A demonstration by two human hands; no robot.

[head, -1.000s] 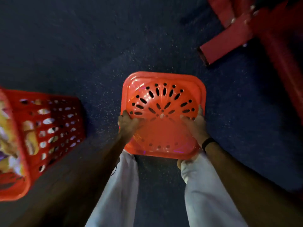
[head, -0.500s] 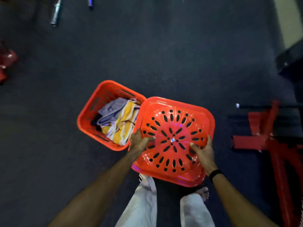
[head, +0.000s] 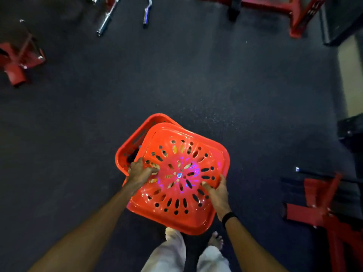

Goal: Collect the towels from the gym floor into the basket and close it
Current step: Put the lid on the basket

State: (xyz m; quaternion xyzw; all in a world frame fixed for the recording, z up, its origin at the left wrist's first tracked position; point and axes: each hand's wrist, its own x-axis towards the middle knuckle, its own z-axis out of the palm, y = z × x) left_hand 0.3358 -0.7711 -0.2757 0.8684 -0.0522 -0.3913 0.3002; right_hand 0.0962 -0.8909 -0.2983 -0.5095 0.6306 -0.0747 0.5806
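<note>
The step in hand looks like the closing one: the square orange plastic lid with its sunburst of slotted holes [head: 180,177] is carried over the orange plastic laundry basket [head: 133,142] but is not yet seated.

Nearest, both forearms reach forward and down from the bottom of the view, above white trouser legs and a bare foot [head: 216,239]. The right hand [head: 217,193], with a black wristband [head: 229,216], holds the lid's right side, thumb laid on top and fingers hidden under the rim. The left hand [head: 140,173] grips the left edge, fingers curled onto the perforated top.

Beyond the hands, the lid sits skewed to the right of the basket, whose left rim and far corner stay uncovered. Yellow cloth, probably the towels, shows through the slots.

Next, the lid likely needs shifting left and away, squaring with the rim, then pressing down.

Farther off lie the dark speckled rubber floor [head: 196,75], chrome barbell bars [head: 106,22] and red steel equipment frames [head: 294,18].
</note>
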